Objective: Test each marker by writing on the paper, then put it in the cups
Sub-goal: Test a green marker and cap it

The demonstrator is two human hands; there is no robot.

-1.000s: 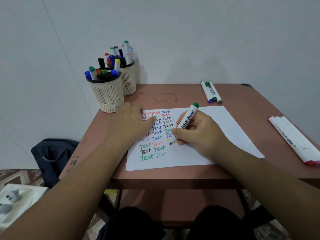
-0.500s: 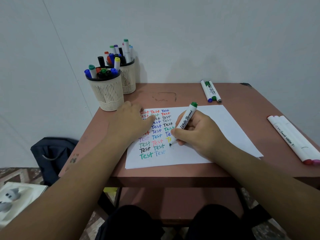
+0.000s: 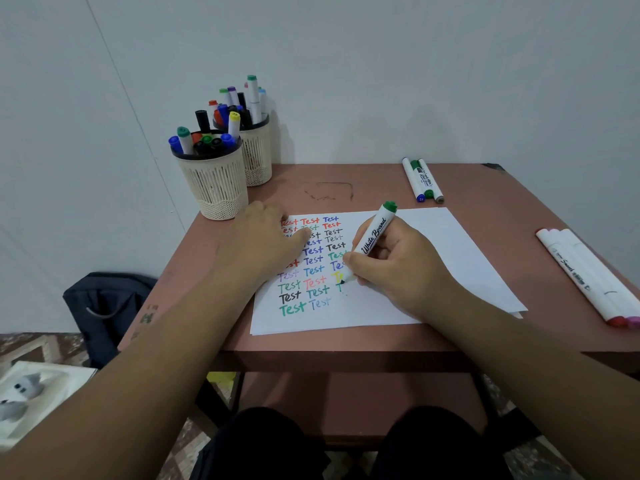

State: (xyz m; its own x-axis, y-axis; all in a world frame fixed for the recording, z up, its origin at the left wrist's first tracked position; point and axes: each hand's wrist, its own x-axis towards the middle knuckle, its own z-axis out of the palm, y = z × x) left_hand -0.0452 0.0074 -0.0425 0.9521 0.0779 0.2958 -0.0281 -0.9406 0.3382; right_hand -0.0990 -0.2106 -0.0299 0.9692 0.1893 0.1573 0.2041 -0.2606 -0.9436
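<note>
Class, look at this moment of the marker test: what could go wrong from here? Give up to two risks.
1. The right hand rests on the paper beside fresh green strokes from the green marker, so it may smear them.
2. The near cup already looks crowded; pushing another marker in might tip it near the table edge.
</note>
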